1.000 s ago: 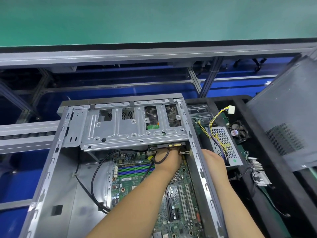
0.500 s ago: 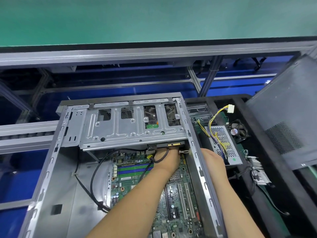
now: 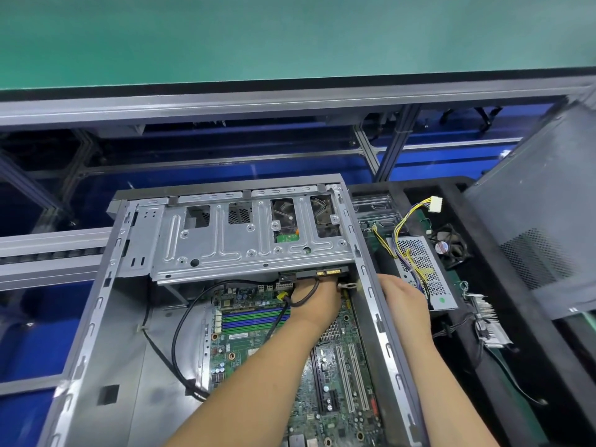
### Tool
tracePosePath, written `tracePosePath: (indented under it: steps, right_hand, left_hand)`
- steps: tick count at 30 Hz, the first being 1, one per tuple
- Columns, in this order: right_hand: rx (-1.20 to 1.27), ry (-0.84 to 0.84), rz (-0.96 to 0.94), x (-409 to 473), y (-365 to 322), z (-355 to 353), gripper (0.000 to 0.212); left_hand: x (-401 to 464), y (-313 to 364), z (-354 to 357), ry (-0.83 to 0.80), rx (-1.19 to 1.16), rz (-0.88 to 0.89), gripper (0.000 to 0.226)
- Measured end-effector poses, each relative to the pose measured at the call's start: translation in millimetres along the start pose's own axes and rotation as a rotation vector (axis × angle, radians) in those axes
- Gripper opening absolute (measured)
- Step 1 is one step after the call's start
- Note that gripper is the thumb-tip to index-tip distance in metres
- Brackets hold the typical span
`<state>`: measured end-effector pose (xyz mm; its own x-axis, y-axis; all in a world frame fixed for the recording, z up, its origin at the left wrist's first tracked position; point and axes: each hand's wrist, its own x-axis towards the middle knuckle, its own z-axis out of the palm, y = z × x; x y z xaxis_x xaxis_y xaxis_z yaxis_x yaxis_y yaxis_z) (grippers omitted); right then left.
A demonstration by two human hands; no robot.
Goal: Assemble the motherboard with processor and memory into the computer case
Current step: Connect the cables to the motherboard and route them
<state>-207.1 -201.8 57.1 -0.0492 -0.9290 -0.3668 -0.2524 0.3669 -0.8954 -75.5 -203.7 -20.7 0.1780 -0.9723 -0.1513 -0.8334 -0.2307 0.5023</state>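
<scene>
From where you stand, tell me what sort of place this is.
Probably a computer assembly line in a factory. An open computer case with its motherboard lies on a workstation beside aluminium conveyor rails, and loose parts such as a power supply sit in a black tray.

Light is bright, even and diffuse from overhead, so the silver drive cage (image 3: 245, 243) carries only soft sheen with no harsh glare, and the shadows under it, over the far end of the motherboard (image 3: 258, 330), are shallow and soft-edged. Focus is sharp at and just below the drive cage, where board traces and slots read clearly, while the green surface (image 3: 290, 37) far above it looks flat and slightly soft. The wide-angle lens bends straight lines away from the drive cage: the grey rail (image 3: 290, 101) above it bows, and the frame corners stretch and smear.
</scene>
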Motion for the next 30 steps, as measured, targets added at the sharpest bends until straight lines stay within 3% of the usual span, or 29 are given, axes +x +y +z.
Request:
tracePosePath:
  steps: [4,11,22,30]
  right_hand:
    - [-0.026,0.088,-0.203,-5.0,-17.7,0.6,0.028]
    - [-0.572,0.173,-0.427,-15.8,-24.7,17.2,0.021]
    - [-0.574,0.147,-0.347,-16.2,-24.9,17.3,0.021]
    - [-0.564,0.217,-0.316,-16.5,-24.1,15.7,0.023]
  left_hand:
    - [0.4,-1.9,-1.3,-0.016,-0.031,0.015,0.028]
    - [-0.2,1.6,-4.5,-0.056,-0.068,-0.023,0.026]
    - [-2.3,5.2,-8.0,-0.046,-0.118,-0.024,0.028]
    - [-1.7,4.9,-8.2,-0.113,-0.061,-0.067,0.023]
